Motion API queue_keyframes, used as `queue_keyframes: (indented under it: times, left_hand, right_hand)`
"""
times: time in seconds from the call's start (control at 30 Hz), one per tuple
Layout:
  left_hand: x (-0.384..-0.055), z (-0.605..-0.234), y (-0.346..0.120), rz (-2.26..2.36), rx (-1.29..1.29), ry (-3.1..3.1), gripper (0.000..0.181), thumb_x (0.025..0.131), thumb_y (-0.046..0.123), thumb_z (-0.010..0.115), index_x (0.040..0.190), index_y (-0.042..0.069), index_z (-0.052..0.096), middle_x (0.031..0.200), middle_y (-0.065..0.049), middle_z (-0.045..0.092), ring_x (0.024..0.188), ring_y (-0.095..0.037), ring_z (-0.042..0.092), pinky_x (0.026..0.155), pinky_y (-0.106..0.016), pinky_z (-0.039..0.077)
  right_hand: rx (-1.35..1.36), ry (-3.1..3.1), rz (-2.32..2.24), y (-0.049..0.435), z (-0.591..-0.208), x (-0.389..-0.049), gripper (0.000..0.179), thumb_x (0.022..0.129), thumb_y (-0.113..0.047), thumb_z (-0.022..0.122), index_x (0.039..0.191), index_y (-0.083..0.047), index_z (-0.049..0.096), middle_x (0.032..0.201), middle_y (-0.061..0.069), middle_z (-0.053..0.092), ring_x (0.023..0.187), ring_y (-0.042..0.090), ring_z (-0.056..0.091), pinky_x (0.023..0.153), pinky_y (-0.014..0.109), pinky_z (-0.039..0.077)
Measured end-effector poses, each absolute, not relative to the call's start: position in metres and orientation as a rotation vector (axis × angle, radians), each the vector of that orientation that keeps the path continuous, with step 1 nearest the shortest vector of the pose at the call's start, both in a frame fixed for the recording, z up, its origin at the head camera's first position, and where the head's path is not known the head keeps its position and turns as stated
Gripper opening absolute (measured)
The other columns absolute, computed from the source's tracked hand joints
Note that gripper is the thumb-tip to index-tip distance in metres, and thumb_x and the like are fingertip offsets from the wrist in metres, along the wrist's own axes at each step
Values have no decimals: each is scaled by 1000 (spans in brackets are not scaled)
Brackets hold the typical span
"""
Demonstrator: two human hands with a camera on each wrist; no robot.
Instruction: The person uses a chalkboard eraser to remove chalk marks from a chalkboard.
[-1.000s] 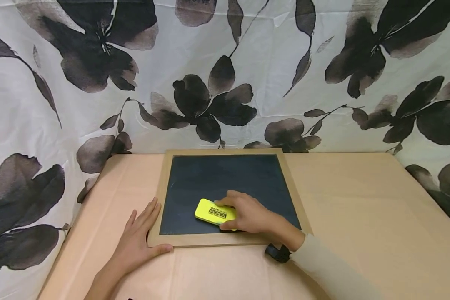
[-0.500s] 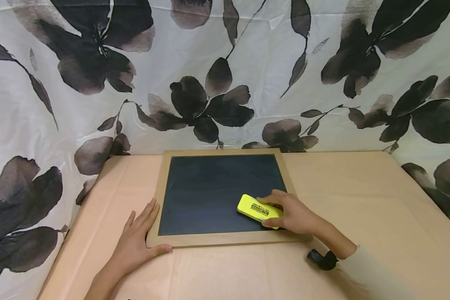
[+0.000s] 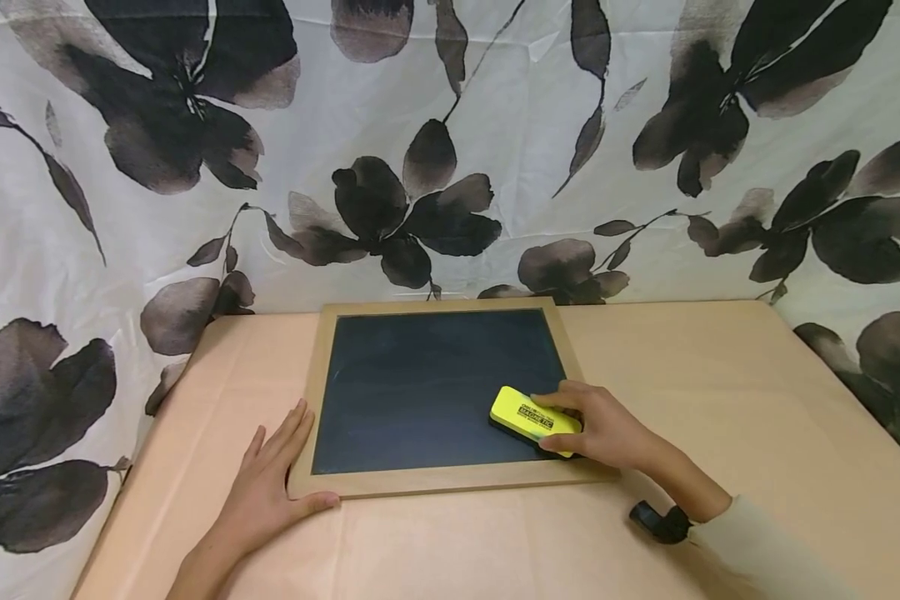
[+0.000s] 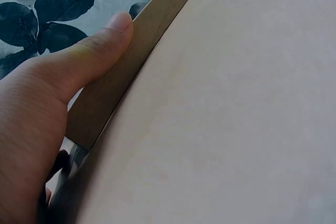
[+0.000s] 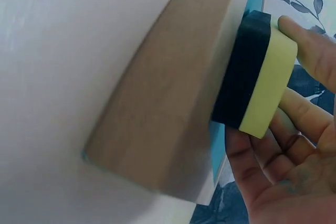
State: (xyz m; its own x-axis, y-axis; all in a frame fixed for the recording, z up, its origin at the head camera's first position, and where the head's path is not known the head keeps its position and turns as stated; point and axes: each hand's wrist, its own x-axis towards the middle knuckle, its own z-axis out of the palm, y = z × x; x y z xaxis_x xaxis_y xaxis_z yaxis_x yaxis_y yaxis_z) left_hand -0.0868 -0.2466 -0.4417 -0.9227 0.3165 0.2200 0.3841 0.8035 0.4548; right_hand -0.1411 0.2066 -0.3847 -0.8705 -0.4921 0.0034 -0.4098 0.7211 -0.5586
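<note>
A wood-framed chalkboard (image 3: 435,367) lies on the table, its dark surface showing only faint marks. My right hand (image 3: 603,425) grips a yellow magnetic board eraser (image 3: 528,415) between thumb and fingers at the board's lower right. In the right wrist view the eraser (image 5: 270,82) shows its black felt side close to the wooden frame (image 5: 163,93). My left hand (image 3: 266,487) rests at the board's lower left corner with fingers straight along the left edge. Its thumb (image 4: 100,48) lies against the bottom edge of the frame.
A light tan sheet covers the table (image 3: 690,375) around the board. Behind and to the left hangs a white cloth (image 3: 540,125) with dark flower prints. A dark band (image 3: 660,523) sits at my right wrist, below a pale sleeve (image 3: 757,542).
My right hand has carried the eraser rightward across the board, from its lower middle to its lower right, slowing lately. The left hand stays at the corner. The view has shifted slightly.
</note>
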Motion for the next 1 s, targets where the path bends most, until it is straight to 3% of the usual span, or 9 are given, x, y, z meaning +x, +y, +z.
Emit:
queue_keyframes:
  times: [1.0]
  left_hand:
    - [-87,-441,-247,-804,-539,-2872,111,68,58,78,151,6,25,157,-12,20,139,-36,26,114,-51,3]
  right_hand:
    - [-920,2697,-894,106,-385,-148,57,77,-32,80,128,-11,63,75,-3,46,64,9,42,53,21,32]
